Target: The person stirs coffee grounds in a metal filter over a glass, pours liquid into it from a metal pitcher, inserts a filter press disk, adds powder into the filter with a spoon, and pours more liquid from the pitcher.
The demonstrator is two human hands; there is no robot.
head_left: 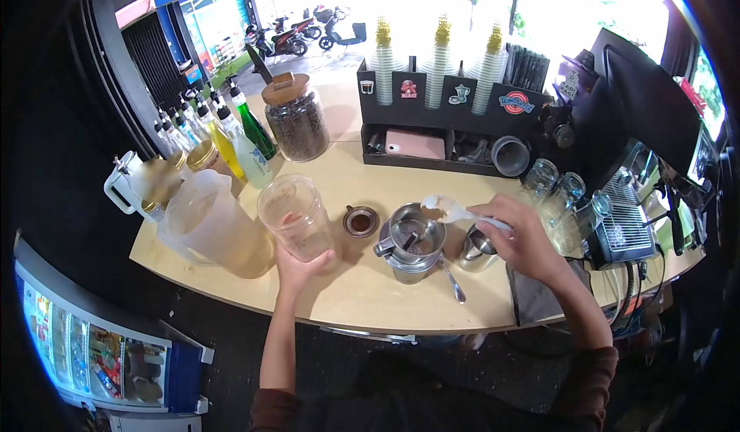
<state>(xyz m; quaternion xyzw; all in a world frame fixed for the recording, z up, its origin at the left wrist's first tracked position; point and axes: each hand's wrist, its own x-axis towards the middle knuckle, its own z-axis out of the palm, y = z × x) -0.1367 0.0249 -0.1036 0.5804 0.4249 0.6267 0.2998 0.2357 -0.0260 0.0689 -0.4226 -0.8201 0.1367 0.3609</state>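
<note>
My left hand (301,268) is wrapped round the lower part of a clear plastic jar (291,208), which stands open-topped on the wooden counter. Between the fingers of my right hand (516,231) is the handle of a white spoon (445,209) with some brown powder in its bowl. The spoon's bowl is over the right rim of a metal cup (408,241) that has dark liquid or grounds and a dark piece inside. Beneath my right hand stands a small metal pitcher (476,248). A metal spoon (453,282) lies beside the cup.
A small dish of brown powder (360,221) sits between jar and cup. Large pitcher (208,216), syrup bottles (250,162) and bean jar (297,120) stand left. A black cup organizer (432,116) is behind; glasses (566,189) and an espresso machine (624,220) are right.
</note>
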